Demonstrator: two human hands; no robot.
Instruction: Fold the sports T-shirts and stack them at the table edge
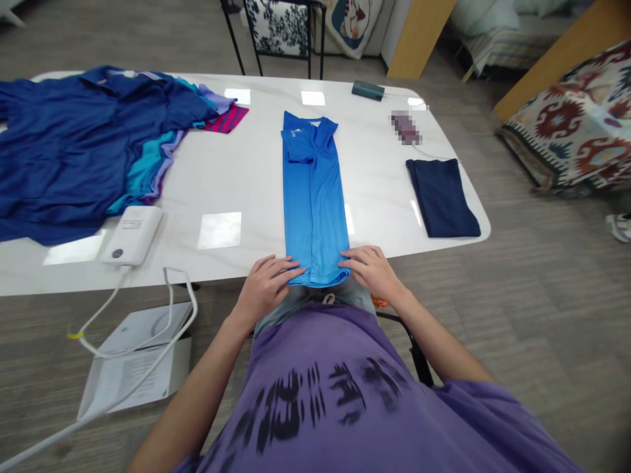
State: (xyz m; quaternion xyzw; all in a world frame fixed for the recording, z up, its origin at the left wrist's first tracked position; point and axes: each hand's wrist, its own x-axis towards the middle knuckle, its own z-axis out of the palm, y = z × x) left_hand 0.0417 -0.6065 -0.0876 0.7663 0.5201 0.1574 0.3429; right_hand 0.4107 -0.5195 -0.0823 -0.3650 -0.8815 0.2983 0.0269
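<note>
A blue shirt (pixel 323 203), folded into a long narrow strip, lies lengthwise on the white table (pixel 236 177). One sleeve is folded over near its collar at the far end. The near hem reaches slightly past the table's front edge. At the hem's left corner my left hand (pixel 269 287) has its fingers on top of the cloth. My right hand (pixel 372 270) grips the right corner in the same way, fingers over the fabric. Both thumbs are mostly hidden.
Several shirts (pixel 64 151) are spread in a pile at the left. A white device (pixel 132 234) with a cable sits before them. At the right are a folded dark navy garment (pixel 444 197), a blurred phone-like object (pixel 406 127) and a dark green case (pixel 368 90). An open box (pixel 135 368) stands below.
</note>
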